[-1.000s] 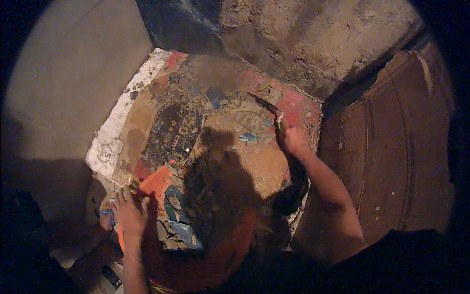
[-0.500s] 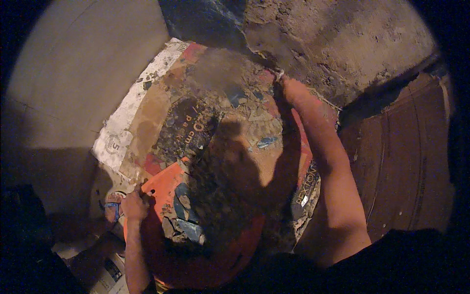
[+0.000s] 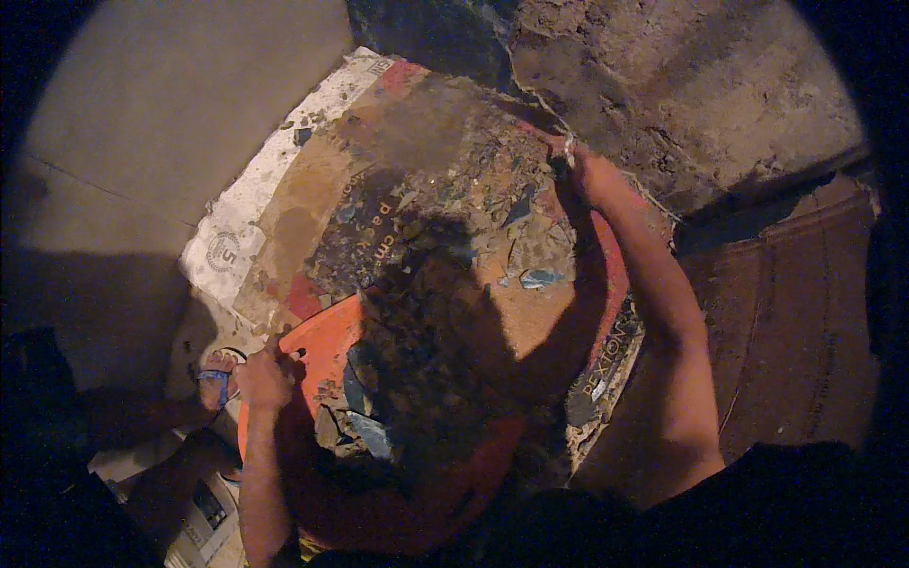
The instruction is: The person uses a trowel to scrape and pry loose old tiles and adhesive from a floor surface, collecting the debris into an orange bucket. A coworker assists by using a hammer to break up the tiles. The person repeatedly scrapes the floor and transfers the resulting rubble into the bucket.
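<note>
A wide orange basin (image 3: 327, 346) lies in front of me, holding dark rubble (image 3: 426, 379) and broken blue-grey pieces (image 3: 369, 435). My left hand (image 3: 265, 381) is closed round its left rim. Farther off at the right, my right hand (image 3: 592, 177) grips the reddish rim, its fingers partly hidden, beside a small white bit. Beyond the basin, a dirty printed cardboard sheet (image 3: 298, 204) carries grit and flat fragments. A shadow falls across the middle and hides where basin and sheet meet.
A rough, earthy slab (image 3: 701, 95) rises at the far right, with a brown ribbed sheet (image 3: 786, 312) nearer me. Plain grey floor (image 3: 170, 133) spreads on the left. Close to my left hand is another person's foot in a blue sandal (image 3: 218, 379).
The view has shifted slightly, with the cardboard's far end and my right hand now farther right. Both hands keep their hold on the basin. More grit seems to cover the cardboard's dark print.
</note>
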`<state>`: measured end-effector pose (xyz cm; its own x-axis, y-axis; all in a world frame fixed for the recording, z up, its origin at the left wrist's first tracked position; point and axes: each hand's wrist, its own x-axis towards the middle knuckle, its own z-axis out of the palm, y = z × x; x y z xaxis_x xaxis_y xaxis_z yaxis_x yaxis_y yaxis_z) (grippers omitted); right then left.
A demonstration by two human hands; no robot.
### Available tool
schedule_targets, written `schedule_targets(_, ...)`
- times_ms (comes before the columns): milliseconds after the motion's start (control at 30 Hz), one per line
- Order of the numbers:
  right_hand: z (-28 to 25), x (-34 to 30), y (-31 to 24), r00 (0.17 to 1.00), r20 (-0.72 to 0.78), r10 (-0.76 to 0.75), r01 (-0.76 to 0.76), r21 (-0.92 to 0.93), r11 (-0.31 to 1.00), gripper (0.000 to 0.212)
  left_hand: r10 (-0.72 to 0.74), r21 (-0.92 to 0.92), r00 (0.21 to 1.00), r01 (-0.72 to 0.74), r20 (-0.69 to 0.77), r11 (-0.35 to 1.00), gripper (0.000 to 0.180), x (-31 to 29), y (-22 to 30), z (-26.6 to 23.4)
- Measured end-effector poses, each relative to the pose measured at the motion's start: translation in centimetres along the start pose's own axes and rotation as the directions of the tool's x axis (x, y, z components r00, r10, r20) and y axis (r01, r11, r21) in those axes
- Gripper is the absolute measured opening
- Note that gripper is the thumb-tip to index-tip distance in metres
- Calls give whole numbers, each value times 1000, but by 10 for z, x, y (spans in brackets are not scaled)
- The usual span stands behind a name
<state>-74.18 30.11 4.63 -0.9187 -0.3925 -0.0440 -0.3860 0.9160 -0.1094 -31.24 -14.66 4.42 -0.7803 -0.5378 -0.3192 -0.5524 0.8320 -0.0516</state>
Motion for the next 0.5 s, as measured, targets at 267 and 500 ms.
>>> schedule_targets(267,72,47,-27,961,131,-244,256,-80,963,51,-10,-13,999,11,45,1000,47,1,6,-13)
schedule_targets(500,16,-45,-60,773,543,-329,548,-309,778,65,-13,-54,997,17,77,998,44,0,12,-20)
